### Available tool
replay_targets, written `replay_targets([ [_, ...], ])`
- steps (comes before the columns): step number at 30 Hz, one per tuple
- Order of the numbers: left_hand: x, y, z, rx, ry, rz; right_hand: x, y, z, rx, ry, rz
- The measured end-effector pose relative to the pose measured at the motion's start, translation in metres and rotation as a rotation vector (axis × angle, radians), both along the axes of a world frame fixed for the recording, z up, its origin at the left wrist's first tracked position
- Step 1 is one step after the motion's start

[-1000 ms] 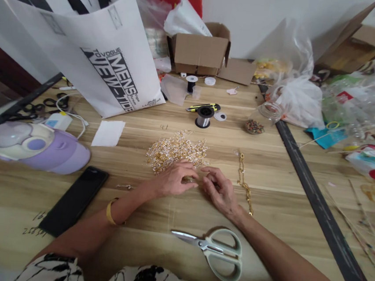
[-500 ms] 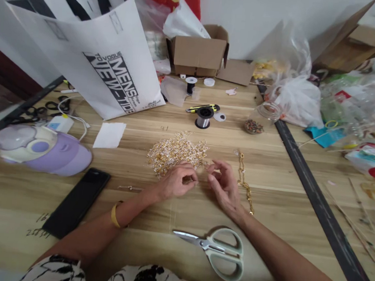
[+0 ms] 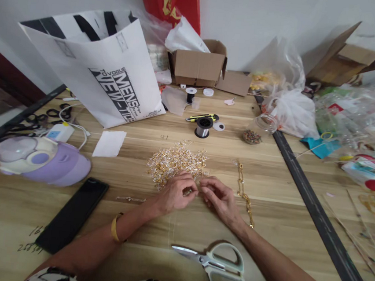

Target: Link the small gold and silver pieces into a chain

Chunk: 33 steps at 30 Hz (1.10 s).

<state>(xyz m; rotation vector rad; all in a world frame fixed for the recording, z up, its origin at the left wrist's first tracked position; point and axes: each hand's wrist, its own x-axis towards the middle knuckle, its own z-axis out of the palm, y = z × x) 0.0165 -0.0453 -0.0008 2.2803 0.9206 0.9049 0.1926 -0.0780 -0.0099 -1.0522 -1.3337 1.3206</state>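
My left hand (image 3: 180,193) is closed in a pinch at the front edge of a pile of gold and clear beads on fine wires (image 3: 175,160). Close beside it, my right hand (image 3: 217,197) also pinches, its fingertips almost meeting the left ones. Whatever lies between the fingers is too small to make out. A gold chain (image 3: 245,192) lies to the right of my right hand. Left of my left wrist rests a short silver chain (image 3: 131,199). Scissors with pale green handles (image 3: 218,267) lie on the table below my hands, blades pointing left.
A black phone (image 3: 72,215) and a purple device (image 3: 62,161) lie at left, near a white paper bag (image 3: 97,74). Behind the pile stand a wire spool (image 3: 203,128), a yellow-black cutter (image 3: 194,117) and a jar of beads (image 3: 254,136). Plastic bags (image 3: 296,111) crowd the right.
My right hand has moved left, its fingers drawing together until they nearly meet my left hand's. The view has tilted up slightly, so the table things sit lower.
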Motion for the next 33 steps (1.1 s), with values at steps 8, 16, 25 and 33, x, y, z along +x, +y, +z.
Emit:
replay_targets([
  [8, 0.004, -0.002, 0.002, 0.031, 0.054, -0.043, 0.001, 0.001, 0.004, -0.042, 0.059, 0.111],
  [16, 0.004, -0.004, 0.005, -0.004, 0.090, -0.079, 0.000, 0.000, 0.008, -0.107, 0.177, 0.155],
  [25, -0.001, 0.000, 0.003, 0.017, 0.156, -0.190, 0.004, 0.000, 0.004, -0.138, 0.125, 0.061],
  [33, -0.017, 0.016, 0.006, 0.019, 0.220, -0.118, 0.010, 0.006, 0.004, -0.190, 0.049, -0.050],
])
